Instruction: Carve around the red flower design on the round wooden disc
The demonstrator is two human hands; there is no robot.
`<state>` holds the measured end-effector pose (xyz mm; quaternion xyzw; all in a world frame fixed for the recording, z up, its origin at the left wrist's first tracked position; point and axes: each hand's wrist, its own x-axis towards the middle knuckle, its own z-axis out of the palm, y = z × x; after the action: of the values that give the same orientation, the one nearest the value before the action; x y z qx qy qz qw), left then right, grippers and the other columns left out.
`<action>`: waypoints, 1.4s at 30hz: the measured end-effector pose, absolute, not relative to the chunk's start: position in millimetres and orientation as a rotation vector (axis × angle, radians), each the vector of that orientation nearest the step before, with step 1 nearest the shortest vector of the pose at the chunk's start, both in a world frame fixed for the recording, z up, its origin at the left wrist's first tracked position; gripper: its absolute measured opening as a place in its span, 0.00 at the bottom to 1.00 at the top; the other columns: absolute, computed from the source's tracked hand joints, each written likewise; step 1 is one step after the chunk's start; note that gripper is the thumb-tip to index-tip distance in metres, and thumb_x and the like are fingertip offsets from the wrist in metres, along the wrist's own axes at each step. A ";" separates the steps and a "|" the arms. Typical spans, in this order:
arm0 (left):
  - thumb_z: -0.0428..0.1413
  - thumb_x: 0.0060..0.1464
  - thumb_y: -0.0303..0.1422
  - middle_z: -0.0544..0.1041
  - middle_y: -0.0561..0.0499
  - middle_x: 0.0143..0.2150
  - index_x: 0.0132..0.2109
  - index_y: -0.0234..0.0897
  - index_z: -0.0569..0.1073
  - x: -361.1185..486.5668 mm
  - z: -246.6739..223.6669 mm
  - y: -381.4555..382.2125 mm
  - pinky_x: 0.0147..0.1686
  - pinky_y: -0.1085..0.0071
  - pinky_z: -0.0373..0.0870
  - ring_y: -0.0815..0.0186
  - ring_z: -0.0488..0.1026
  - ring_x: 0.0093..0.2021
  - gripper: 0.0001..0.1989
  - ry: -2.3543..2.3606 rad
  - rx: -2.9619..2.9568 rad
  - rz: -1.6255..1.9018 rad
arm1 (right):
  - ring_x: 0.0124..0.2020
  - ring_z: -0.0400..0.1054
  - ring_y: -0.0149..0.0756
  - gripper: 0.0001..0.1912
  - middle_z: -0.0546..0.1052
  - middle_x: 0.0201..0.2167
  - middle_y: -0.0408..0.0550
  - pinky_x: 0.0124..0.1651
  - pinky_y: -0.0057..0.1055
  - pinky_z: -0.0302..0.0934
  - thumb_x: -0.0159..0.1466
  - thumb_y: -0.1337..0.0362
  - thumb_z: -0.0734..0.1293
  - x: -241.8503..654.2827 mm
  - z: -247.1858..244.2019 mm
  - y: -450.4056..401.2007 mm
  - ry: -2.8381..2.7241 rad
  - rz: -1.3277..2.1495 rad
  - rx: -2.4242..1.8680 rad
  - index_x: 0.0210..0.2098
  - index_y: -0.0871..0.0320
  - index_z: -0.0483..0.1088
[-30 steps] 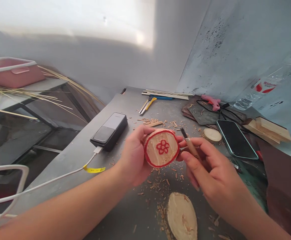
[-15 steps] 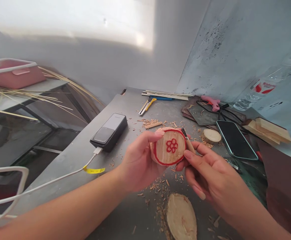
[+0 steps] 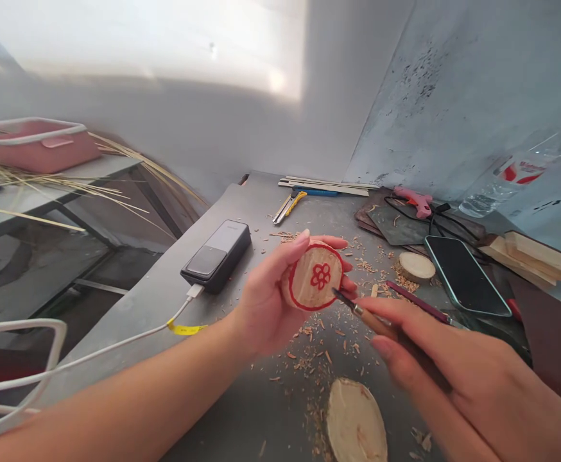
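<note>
My left hand (image 3: 266, 301) is closed round a small wood slice (image 3: 304, 285), its face tilted toward me. On that face are a red flower outline and a red ring along the rim. My right hand (image 3: 434, 353) grips a wood carving knife (image 3: 374, 321) by its brown wooden handle. The dark tip of the tool lies at the lower right edge of the slice; whether it touches the wood I cannot tell. Below the hands, a larger oval wood slice (image 3: 357, 420) rests on the grey table (image 3: 242, 391) among wood shavings (image 3: 309, 353).
Left of my hands stands a black power bank (image 3: 217, 253) with a white cable. A yellow utility knife (image 3: 289, 205) lies farther back. To the right are a phone (image 3: 466, 276), a round wood slice (image 3: 415, 265), a dark red pen-like tool (image 3: 418, 301), a pink glue gun (image 3: 414, 201) and wood blocks (image 3: 535, 256).
My right hand has drawn back to the right and turned the carving knife, so its tip points at the slice. My left hand has rotated the slice slightly. The view has shifted a little.
</note>
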<state>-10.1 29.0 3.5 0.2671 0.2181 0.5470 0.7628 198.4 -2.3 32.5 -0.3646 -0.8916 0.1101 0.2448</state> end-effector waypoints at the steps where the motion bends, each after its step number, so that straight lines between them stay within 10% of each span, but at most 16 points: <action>1: 0.51 0.66 0.44 0.79 0.42 0.37 0.45 0.31 0.81 -10.3 3.6 29.3 0.44 0.61 0.76 0.58 0.79 0.36 0.21 0.464 0.567 1.199 | 0.41 0.84 0.40 0.15 0.86 0.45 0.45 0.38 0.30 0.78 0.74 0.65 0.62 197.6 30.1 -3.8 -2.448 0.293 -0.970 0.57 0.51 0.72; 34: 0.53 0.54 0.35 0.82 0.37 0.39 0.44 0.26 0.82 -15.1 4.2 31.2 0.52 0.47 0.79 0.54 0.81 0.43 0.19 0.361 0.207 0.996 | 0.35 0.83 0.39 0.10 0.84 0.36 0.45 0.31 0.30 0.78 0.73 0.66 0.62 192.2 22.5 0.1 -2.523 0.330 -0.910 0.44 0.51 0.76; 42: 0.52 0.68 0.41 0.83 0.41 0.41 0.39 0.32 0.80 -11.3 7.8 30.7 0.55 0.46 0.77 0.52 0.81 0.51 0.18 0.414 0.289 1.081 | 0.35 0.83 0.38 0.10 0.85 0.36 0.42 0.32 0.28 0.78 0.73 0.62 0.63 190.3 23.3 -3.5 -2.396 0.517 -1.052 0.46 0.48 0.77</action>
<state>-11.3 30.7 7.8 0.1362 0.1951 0.5090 0.8272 190.3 -3.5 23.3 -0.3833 -0.8731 0.1885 0.2351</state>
